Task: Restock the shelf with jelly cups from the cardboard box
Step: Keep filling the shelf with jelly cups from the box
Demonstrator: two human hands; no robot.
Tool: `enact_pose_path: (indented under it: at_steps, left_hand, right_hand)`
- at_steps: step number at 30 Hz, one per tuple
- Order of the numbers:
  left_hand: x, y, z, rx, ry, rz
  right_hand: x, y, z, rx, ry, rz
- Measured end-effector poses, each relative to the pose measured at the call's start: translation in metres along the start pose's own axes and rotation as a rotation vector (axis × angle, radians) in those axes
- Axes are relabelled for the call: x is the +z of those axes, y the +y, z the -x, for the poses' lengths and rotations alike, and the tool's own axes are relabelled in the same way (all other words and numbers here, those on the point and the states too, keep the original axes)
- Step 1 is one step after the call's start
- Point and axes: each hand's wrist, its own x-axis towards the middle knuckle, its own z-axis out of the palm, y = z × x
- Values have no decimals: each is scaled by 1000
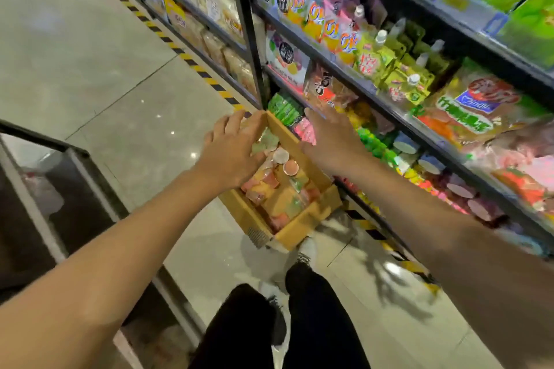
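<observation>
I saw the cardboard box [302, 223] sitting on the floor [99, 75], just beside the foot of the shelf [380, 105], with jelly cups [280, 186] heaped loose inside it in pink, green and orange. My left hand [232, 153] hovered over the box's far left corner, its grip spread, fingers straight and holding nothing. My right hand [332, 141] reached past the box's right wall toward the lower shelf, fingers likewise straight and apart, pinching nothing. Bagged sweets and spouted pouches [344, 39] crowded the tiers above. A white shoe [308, 249] touched the box's near end.
</observation>
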Motion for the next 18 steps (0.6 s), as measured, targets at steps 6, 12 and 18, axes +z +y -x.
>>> enact_pose_path:
  at_steps: [6, 12, 18]
  left_hand:
    - [75, -27, -72, -59, -91, 73]
    - [187, -73, -150, -100, -193, 118]
    - [336, -125, -246, -34, -221, 80]
  right_hand:
    - [62, 37, -85, 17, -89, 29]
    - [159, 73, -165, 69, -105, -37]
    - [308, 118, -265, 103, -134, 61]
